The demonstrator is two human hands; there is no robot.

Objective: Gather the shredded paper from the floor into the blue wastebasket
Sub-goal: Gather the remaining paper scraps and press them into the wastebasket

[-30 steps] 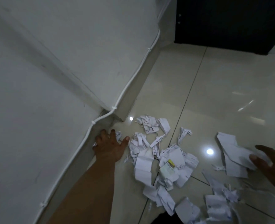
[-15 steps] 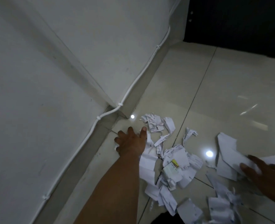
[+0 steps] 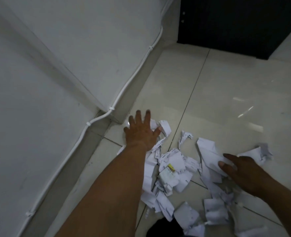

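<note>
On the tiled floor (image 3: pixel 226 100) by the wall (image 3: pixel 73 48) corner, the left hand (image 3: pixel 141 132) has slid onto the far shredded paper (image 3: pixel 173 161), fingers spread. The right hand (image 3: pixel 240 170) presses flat, sweeping inward. The blue wastebasket is out of view.

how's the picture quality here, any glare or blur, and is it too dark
Head view: dim overall, the dark panel at top right nearly featureless; head view: glare streaks on the glossy floor at right, plus a small bright spot beside the left hand; head view: shredded paper fairly crisp mid-frame, smeared toward the bottom edge, and the right hand slightly soft.
</note>
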